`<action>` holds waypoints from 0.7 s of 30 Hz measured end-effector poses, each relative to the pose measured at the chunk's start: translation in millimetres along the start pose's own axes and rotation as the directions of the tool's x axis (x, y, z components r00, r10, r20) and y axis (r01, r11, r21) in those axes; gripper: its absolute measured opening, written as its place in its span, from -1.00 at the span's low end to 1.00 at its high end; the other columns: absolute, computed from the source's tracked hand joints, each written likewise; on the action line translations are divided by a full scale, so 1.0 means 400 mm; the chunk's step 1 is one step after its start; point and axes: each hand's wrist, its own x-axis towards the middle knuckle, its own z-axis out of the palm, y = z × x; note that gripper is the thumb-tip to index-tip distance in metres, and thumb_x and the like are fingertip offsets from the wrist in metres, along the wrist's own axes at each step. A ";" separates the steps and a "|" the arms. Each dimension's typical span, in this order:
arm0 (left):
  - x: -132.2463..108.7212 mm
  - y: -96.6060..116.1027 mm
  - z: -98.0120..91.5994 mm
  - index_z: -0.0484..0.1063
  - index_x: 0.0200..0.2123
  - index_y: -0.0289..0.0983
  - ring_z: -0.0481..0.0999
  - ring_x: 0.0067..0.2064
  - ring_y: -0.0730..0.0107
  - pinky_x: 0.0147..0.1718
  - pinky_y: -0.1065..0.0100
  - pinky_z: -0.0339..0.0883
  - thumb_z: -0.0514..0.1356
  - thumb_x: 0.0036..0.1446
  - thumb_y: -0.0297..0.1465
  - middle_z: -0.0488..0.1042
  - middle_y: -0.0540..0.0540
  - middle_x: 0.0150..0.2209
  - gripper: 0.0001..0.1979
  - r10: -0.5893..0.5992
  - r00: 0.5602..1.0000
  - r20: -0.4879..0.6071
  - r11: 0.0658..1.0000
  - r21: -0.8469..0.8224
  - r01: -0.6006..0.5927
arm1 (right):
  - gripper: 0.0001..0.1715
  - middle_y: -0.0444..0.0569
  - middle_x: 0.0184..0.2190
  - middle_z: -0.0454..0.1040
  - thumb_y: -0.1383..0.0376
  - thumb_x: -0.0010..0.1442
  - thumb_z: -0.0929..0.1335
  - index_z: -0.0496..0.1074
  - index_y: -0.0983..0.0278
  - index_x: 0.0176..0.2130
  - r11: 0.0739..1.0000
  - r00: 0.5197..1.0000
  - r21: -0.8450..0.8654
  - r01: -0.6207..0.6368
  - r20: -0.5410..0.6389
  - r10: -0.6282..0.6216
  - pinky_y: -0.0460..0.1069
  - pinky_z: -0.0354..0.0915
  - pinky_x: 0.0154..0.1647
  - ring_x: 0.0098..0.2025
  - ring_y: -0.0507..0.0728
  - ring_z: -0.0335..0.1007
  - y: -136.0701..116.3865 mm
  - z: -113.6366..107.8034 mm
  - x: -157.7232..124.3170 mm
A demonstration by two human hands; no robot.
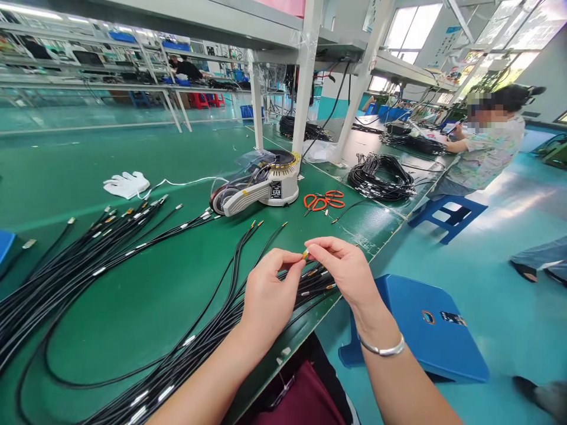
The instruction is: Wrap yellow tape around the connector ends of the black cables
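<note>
My left hand (270, 289) and my right hand (343, 265) meet above the table's near edge. Both pinch the gold-tipped end of a thin black cable (305, 254) between thumb and fingers. Under my hands lies a bundle of black cables (195, 348) with metal connector ends, running off to the lower left. A second, larger bundle of black cables (80, 260) fans across the green table (146, 295) on the left. My right wrist wears a silver bracelet (383, 348).
A tape dispenser machine (261, 183) stands mid-table, orange scissors (323, 200) to its right, white gloves (127, 184) to its left. A coiled cable pile (381, 177) lies farther right. Blue stools (420, 330) stand beside the table. A seated person (482, 147) works at the far right.
</note>
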 end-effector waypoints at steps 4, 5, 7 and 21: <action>0.007 0.008 -0.003 0.49 -0.40 -0.24 0.51 -0.35 0.40 -0.31 0.40 0.35 0.26 0.03 -0.38 0.54 0.01 -0.40 -0.95 -0.107 0.994 0.006 0.988 -0.114 0.107 | -0.75 -0.07 -0.40 0.55 0.15 0.06 0.46 0.58 0.25 -0.29 1.000 1.000 0.017 0.017 0.012 -0.017 0.01 0.39 -0.21 -0.33 0.08 0.45 0.005 0.002 0.001; 0.010 0.008 -0.005 0.50 -0.39 -0.24 0.51 -0.36 0.39 -0.32 0.39 0.35 0.27 0.01 -0.37 0.54 0.00 -0.41 -0.93 -0.137 0.991 0.003 0.979 -0.152 0.136 | -0.75 -0.07 -0.39 0.56 0.15 0.07 0.45 0.57 0.25 -0.27 1.000 1.000 0.019 0.022 0.013 -0.022 0.02 0.39 -0.20 -0.33 0.09 0.46 0.009 0.002 0.000; 0.018 0.008 -0.011 0.52 -0.35 -0.26 0.50 -0.39 0.39 -0.34 0.39 0.35 0.29 -0.03 -0.36 0.54 0.00 -0.44 -0.87 -0.204 0.979 0.013 0.954 -0.220 0.202 | -0.75 -0.06 -0.36 0.56 0.16 0.10 0.44 0.56 0.25 -0.24 0.998 0.998 -0.016 0.059 -0.018 -0.060 0.03 0.39 -0.21 -0.32 0.10 0.46 0.018 0.005 -0.004; 0.036 0.010 -0.030 0.62 -0.37 -0.28 0.41 -0.49 0.45 -0.41 0.41 0.35 0.34 -0.10 -0.31 0.51 -0.01 -0.52 -0.80 -0.287 0.952 0.110 0.890 -0.335 0.307 | -0.90 -0.02 -0.34 0.49 0.37 0.20 0.36 0.50 0.21 -0.28 0.646 0.776 -0.506 0.571 0.075 -0.627 0.04 0.35 -0.21 -0.27 0.12 0.42 0.032 0.034 0.000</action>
